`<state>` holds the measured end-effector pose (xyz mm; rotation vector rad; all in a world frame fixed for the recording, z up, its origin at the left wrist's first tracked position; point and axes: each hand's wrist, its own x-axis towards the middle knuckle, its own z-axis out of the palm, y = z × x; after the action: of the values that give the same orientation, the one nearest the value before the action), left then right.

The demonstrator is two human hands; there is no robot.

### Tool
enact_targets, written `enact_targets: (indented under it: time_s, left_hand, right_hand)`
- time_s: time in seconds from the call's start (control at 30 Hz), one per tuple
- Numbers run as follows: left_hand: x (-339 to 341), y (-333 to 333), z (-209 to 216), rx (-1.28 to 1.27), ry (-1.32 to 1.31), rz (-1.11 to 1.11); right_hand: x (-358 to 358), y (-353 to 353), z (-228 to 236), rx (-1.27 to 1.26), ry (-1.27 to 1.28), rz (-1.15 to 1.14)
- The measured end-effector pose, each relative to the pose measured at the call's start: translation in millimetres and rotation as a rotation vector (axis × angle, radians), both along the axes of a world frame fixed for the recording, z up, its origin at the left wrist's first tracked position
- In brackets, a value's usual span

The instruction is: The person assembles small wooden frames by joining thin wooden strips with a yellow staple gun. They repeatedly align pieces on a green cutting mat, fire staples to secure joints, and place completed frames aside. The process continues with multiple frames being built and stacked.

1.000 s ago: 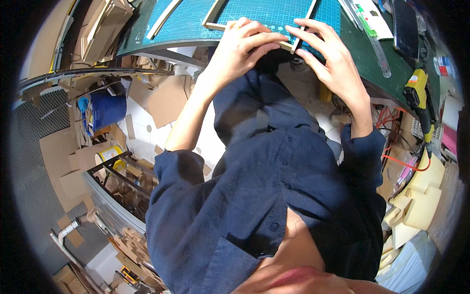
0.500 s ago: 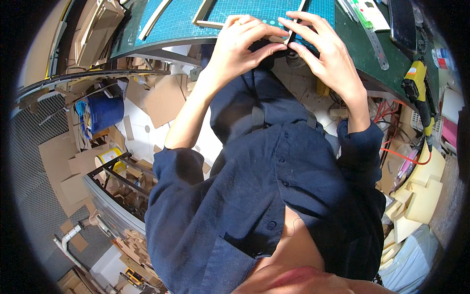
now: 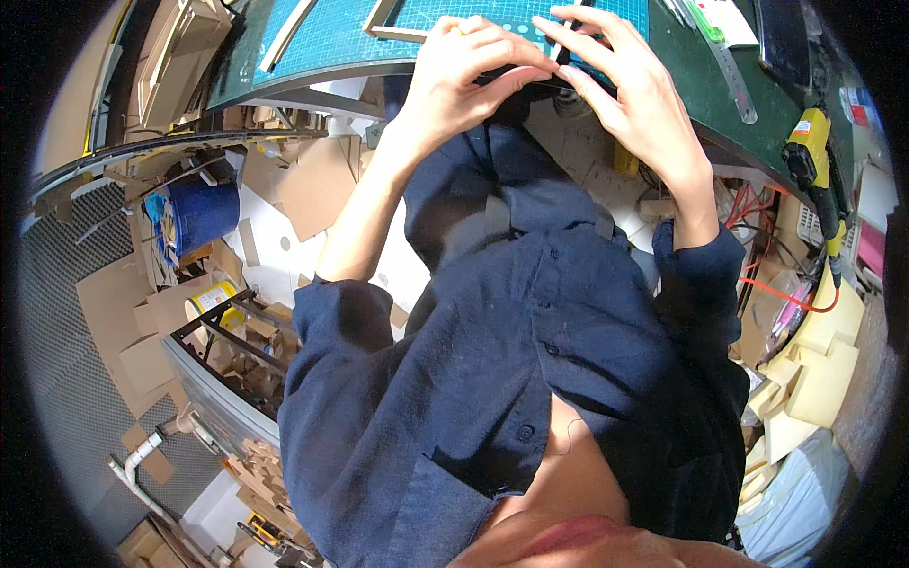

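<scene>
My left hand (image 3: 473, 80) lies at the front edge of the dark green table (image 3: 720, 123), fingers curled down close together; whatever is under them is hidden. My right hand (image 3: 630, 95) is beside it, fingertips almost touching the left hand's. A slim stick-like tool (image 3: 565, 45) is pinched between its index and middle fingers. Both hands sit at the near edge of a teal cutting mat (image 3: 331, 43). A light wooden frame piece (image 3: 383, 24) lies on the mat just beyond the left hand.
A metal ruler (image 3: 729, 66) and a yellow-and-black tool (image 3: 814, 151) lie on the table at right. Below left are a blue bucket (image 3: 199, 213), a yellow can (image 3: 210, 301), cardboard scraps and a black metal rack (image 3: 227, 331). Foam blocks (image 3: 824, 369) and red cables (image 3: 786, 293) sit at right.
Both hands have drawn back from the mat to the table's front edge, off the wooden strip that the left hand's fingers pressed on. The view has tilted down slightly.
</scene>
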<state>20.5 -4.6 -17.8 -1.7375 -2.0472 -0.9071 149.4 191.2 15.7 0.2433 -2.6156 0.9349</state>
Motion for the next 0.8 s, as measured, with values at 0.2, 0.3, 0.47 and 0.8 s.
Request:
enact_targets:
  time_s: [0.2,0.3,0.47,0.8]
  left_hand:
    - [-7.9,0.2,-6.0,0.067,-0.030,-0.094]
    - [-9.0,-2.3,-8.8,0.056,-0.004,-0.088]
    - [-13.0,-3.5,-9.6,0.077,-0.011,-0.138]
    - [-9.8,-2.4,-4.6,0.074,-0.017,-0.113]
  right_hand:
    - [-3.5,4.6,-11.0,0.021,0.055,0.014]
    - [-4.6,6.0,-16.8,0.026,0.095,0.019]
    - [-1.8,2.6,-6.8,-0.006,0.040,0.013]
    - [-1.3,2.7,-5.2,-0.009,0.054,0.023]
